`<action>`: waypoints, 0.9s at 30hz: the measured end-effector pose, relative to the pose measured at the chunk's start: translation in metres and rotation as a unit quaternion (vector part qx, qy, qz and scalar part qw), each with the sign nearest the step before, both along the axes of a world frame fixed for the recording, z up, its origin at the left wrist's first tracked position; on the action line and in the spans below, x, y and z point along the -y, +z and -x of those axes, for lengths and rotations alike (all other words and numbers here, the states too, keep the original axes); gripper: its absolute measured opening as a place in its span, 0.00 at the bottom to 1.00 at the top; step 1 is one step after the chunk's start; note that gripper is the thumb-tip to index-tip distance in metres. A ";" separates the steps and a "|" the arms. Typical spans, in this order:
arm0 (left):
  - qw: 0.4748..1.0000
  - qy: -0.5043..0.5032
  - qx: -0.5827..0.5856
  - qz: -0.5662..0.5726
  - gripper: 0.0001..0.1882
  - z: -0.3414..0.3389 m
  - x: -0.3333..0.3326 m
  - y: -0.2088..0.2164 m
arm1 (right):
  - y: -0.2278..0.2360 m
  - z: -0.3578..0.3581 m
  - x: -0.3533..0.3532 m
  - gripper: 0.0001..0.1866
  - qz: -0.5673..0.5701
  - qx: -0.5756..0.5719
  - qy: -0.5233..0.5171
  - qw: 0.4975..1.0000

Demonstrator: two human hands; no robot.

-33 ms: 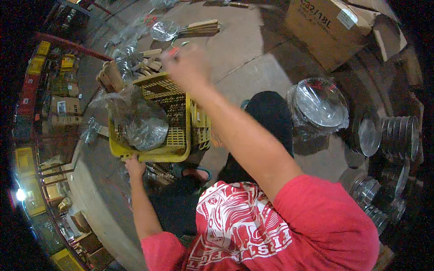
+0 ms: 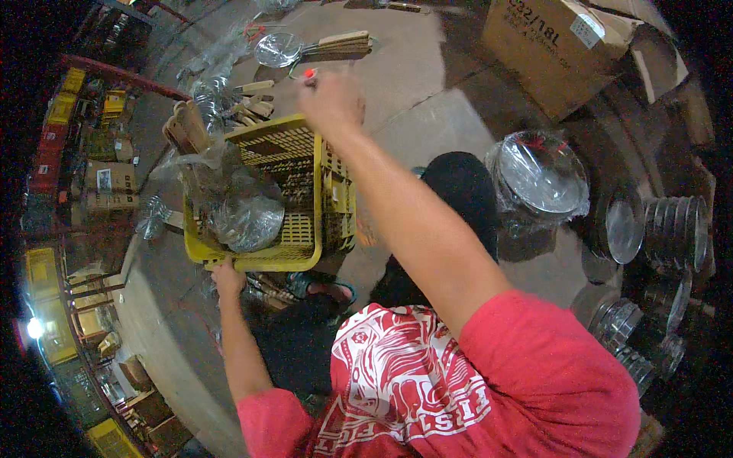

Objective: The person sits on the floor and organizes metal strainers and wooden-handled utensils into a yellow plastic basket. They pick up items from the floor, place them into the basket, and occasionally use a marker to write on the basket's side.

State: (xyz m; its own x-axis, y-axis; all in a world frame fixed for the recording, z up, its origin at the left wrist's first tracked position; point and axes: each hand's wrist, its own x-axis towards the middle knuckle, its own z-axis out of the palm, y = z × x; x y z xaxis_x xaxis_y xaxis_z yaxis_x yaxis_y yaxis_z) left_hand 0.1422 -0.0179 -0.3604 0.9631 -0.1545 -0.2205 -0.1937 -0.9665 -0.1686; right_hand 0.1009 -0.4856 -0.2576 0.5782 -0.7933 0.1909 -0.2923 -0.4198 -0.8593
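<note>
A yellow plastic crate (image 2: pixel 321 256) with slatted walls stands in front of me, tilted in view. Crumpled clear plastic wrapping (image 2: pixel 248 221) lies inside it. My left hand (image 2: pixel 227 280) grips the crate's near rim at the left corner. Past the far right corner of the crate, my right hand (image 2: pixel 336 103) is closed and a little blurred. From its fingers sticks a small thing with a bright red tip (image 2: pixel 309 74), a thin green curve beside it; its kind is unclear. Beyond that hand lie mesh strainers (image 2: pixel 279 50) with wooden handles (image 2: pixel 343 42).
Wooden handles (image 2: pixel 248 111) and plastic-wrapped strainers lie behind the crate. At far right stands a cardboard box (image 2: pixel 546 57). Plastic-wrapped round metal pieces (image 2: pixel 538 175) and stacked metal rings (image 2: pixel 676 233) sit on the right. Shelves with boxes (image 2: pixel 111 183) line the left.
My right hand has shifted slightly to the right, and the red tip shows more plainly. My left hand stays on the crate rim.
</note>
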 end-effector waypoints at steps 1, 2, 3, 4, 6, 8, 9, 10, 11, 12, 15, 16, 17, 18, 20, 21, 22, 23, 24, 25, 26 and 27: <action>1.000 -0.011 0.008 -0.005 0.27 -0.003 0.006 0.002 | -0.018 -0.006 0.011 0.17 -0.078 -0.009 0.001 0.997; 0.998 -0.019 -0.035 -0.038 0.26 -0.007 0.014 0.006 | -0.039 -0.011 0.016 0.19 -0.146 -0.001 -0.014 0.989; 0.995 -0.041 -0.062 -0.068 0.26 -0.013 0.024 0.009 | -0.063 -0.014 0.010 0.21 -0.268 0.021 -0.048 0.962; 0.989 -0.061 -0.092 -0.100 0.25 -0.017 0.032 0.016 | -0.090 -0.015 -0.001 0.24 -0.382 0.047 -0.088 0.919; 0.993 -0.075 -0.089 0.007 0.23 -0.017 0.056 0.026 | -0.154 0.001 -0.028 0.25 -0.485 0.029 -0.136 0.863; 0.984 -0.096 -0.079 0.130 0.21 -0.006 0.086 0.038 | -0.226 0.030 -0.059 0.23 -0.528 -0.109 -0.156 0.827; 0.963 -0.139 -0.059 0.223 0.20 0.008 0.104 0.040 | -0.260 0.041 -0.071 0.23 -0.512 -0.189 -0.095 0.833; 0.965 -0.145 -0.067 0.209 0.20 0.021 0.125 0.042 | -0.291 0.046 -0.080 0.24 -0.491 -0.272 -0.042 0.827; 0.954 -0.187 -0.045 0.229 0.19 0.033 0.145 0.044 | -0.318 0.043 -0.085 0.23 -0.522 -0.277 -0.026 0.806; 0.951 -0.184 -0.076 0.238 0.20 0.048 0.162 0.045 | -0.341 0.037 -0.089 0.23 -0.556 -0.296 -0.019 0.777; 0.941 -0.229 -0.127 0.215 0.22 0.078 0.202 0.044 | -0.372 0.031 -0.108 0.19 -0.531 -0.223 0.012 0.817; 0.941 -0.243 -0.146 0.187 0.23 0.081 0.211 0.044 | -0.372 0.031 -0.110 0.17 -0.532 -0.210 0.048 0.819; 0.942 -0.240 -0.153 0.178 0.23 0.081 0.218 0.044 | -0.367 0.032 -0.115 0.17 -0.578 -0.165 0.027 0.798; 0.945 -0.234 -0.165 0.158 0.24 0.080 0.222 0.045 | -0.360 0.036 -0.114 0.16 -0.655 -0.155 0.029 0.739; 0.946 -0.222 -0.196 0.131 0.24 0.075 0.227 0.047 | -0.341 0.041 -0.112 0.16 -0.725 -0.154 0.044 0.670; 0.941 -0.228 -0.210 0.136 0.25 0.073 0.229 0.048 | -0.331 0.040 -0.108 0.16 -0.721 -0.167 0.062 0.669; 0.938 -0.226 -0.227 0.129 0.26 0.069 0.230 0.049 | -0.323 0.037 -0.104 0.16 -0.729 -0.181 0.087 0.654; 0.937 -0.223 -0.242 0.117 0.27 0.066 0.231 0.051 | -0.316 0.034 -0.100 0.17 -0.726 -0.194 0.094 0.653; 0.935 -0.220 -0.253 0.112 0.27 0.064 0.233 0.052 | -0.310 0.030 -0.096 0.17 -0.735 -0.208 0.107 0.636; 0.935 -0.215 -0.265 0.101 0.28 0.062 0.234 0.052 | -0.305 0.028 -0.095 0.18 -0.745 -0.208 0.134 0.619; 0.935 -0.214 -0.269 0.092 0.28 0.061 0.235 0.052 | -0.301 0.026 -0.094 0.19 -0.738 -0.224 0.142 0.621; 0.932 -0.216 -0.275 0.093 0.28 0.059 0.235 0.051 | -0.298 0.025 -0.094 0.20 -0.732 -0.226 0.163 0.622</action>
